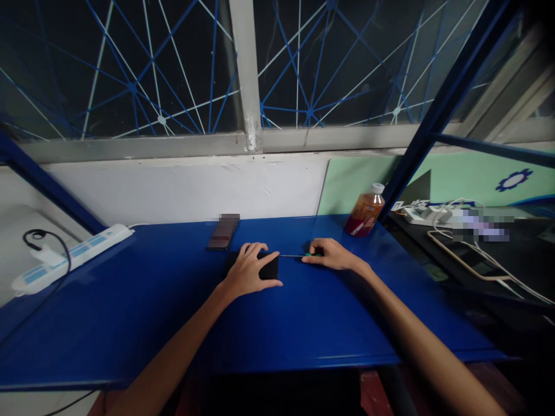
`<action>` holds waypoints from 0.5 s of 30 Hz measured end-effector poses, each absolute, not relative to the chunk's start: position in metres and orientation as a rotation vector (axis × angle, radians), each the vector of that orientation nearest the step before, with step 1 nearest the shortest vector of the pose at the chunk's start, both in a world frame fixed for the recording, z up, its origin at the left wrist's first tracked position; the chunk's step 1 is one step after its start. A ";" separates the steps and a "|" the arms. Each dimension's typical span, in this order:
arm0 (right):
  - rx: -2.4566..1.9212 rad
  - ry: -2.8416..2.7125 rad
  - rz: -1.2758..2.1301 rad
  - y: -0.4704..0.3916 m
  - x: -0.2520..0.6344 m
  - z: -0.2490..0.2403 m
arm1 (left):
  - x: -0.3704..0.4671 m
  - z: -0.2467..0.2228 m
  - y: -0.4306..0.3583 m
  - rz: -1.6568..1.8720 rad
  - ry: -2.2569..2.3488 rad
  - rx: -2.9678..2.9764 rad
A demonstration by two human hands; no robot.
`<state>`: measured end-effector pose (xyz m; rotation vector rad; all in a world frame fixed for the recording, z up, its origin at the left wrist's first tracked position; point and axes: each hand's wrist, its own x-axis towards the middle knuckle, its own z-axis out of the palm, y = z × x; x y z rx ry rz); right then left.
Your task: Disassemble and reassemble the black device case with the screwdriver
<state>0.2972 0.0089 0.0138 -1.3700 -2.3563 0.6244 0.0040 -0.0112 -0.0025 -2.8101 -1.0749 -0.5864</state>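
My left hand (pixel 251 268) lies over a black box-like object (pixel 269 269) on the blue table (pixel 312 323), its fingers spread across the top and edges, holding it. My right hand (pixel 332 254) is closed round the green handle of a screwdriver (pixel 292 255). The thin metal shaft points left, and its tip is at the right side of the black object, near my left index finger. Whether the tip touches the object cannot be made out.
A dark phone (pixel 223 232) lies behind my left hand. A drink bottle (pixel 366 211) stands at the back right. On the left is a white power strip (pixel 82 254) with a black cable. Another phone (pixel 463 260) and white cables lie on the black table at right.
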 end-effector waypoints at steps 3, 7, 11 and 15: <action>-1.394 -2.347 0.652 0.009 0.297 0.012 | 0.004 -0.002 -0.011 -0.582 -1.079 -2.810; -1.392 -2.344 0.658 0.009 0.295 0.012 | 0.005 -0.002 -0.012 -0.577 -1.087 -2.799; -1.393 -2.346 0.621 0.007 0.294 0.015 | 0.006 -0.001 -0.013 -0.570 -1.095 -2.808; -1.409 -2.405 0.623 0.006 0.294 0.018 | 0.006 -0.002 -0.014 -0.590 -1.093 -2.819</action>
